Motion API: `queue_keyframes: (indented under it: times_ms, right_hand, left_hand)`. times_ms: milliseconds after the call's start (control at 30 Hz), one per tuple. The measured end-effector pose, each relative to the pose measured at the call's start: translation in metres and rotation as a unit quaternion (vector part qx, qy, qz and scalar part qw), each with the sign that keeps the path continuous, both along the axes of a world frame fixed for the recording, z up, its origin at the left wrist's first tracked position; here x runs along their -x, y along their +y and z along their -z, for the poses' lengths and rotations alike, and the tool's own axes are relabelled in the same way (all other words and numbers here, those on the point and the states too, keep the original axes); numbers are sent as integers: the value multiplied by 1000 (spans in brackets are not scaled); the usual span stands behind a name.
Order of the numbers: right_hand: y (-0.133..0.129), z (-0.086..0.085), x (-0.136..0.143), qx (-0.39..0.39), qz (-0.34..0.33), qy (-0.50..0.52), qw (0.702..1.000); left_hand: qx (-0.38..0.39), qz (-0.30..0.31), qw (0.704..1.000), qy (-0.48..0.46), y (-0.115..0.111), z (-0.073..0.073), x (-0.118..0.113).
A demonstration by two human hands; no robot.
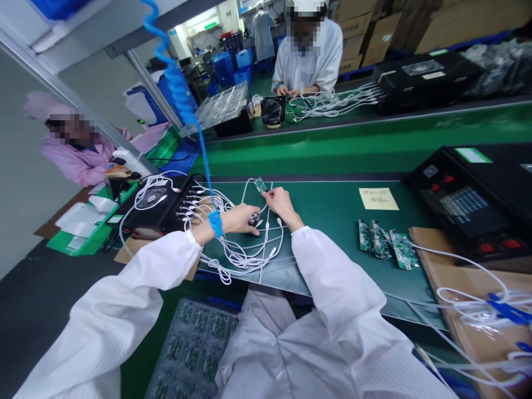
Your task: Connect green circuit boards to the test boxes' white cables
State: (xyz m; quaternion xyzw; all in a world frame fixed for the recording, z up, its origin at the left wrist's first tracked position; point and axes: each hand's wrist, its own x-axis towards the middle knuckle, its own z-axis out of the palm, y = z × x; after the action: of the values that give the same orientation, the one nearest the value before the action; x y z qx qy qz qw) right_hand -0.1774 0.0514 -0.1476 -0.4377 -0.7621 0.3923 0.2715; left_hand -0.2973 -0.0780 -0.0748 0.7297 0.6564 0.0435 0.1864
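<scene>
My left hand (pixel 241 219), with a blue wrist strap (pixel 215 224), curls its fingers round a small dark part (pixel 254 219) whose kind I cannot make out. Just to the right, my right hand (pixel 281 201) is closed in a pinch at the lower edge of a small green circuit board (pixel 260 184). A white cable (pixel 245 189) runs to that board's left side. Below both hands lies a tangle of white cables (pixel 241 256) with small plugs, spreading from the black box (pixel 155 205) on the left.
Several circuit boards (pixel 387 243) lie right of centre below a yellow paper note (pixel 379 199). A black device (pixel 477 205) stands at the right beside cardboard (pixel 432 260). A coiled blue cord (pixel 177 88) hangs from above. Trays of boards (pixel 191 349) sit below the table edge. Co-workers sit across and left.
</scene>
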Motion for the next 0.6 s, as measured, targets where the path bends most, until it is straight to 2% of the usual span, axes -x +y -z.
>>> queue_keyframes:
  times_ms: [100,167,267,333,433,500,600]
  right_hand:
    - [-5,-4,-24,-41,1,11,999]
    - [-13,-7,-47,-66,-7,22,998]
    - [-32,-14,-78,-67,-81,27,994]
    - [-48,-20,-87,-27,-150,25,988]
    - [-70,-27,-76,79,-191,39,978]
    - [-78,-28,-59,138,-170,82,972]
    - [-80,-19,-34,207,-135,180,952]
  left_hand:
    - [10,-11,998,69,6,18,-15]
    - [7,-12,997,76,9,22,-17]
    - [0,-12,998,60,8,15,-11]
    - [-12,-30,999,14,7,4,-5]
    - [-44,-59,994,-86,6,-15,6]
    - [-34,-53,989,-135,4,-24,12]
    - [4,-34,983,-181,-1,-30,14]
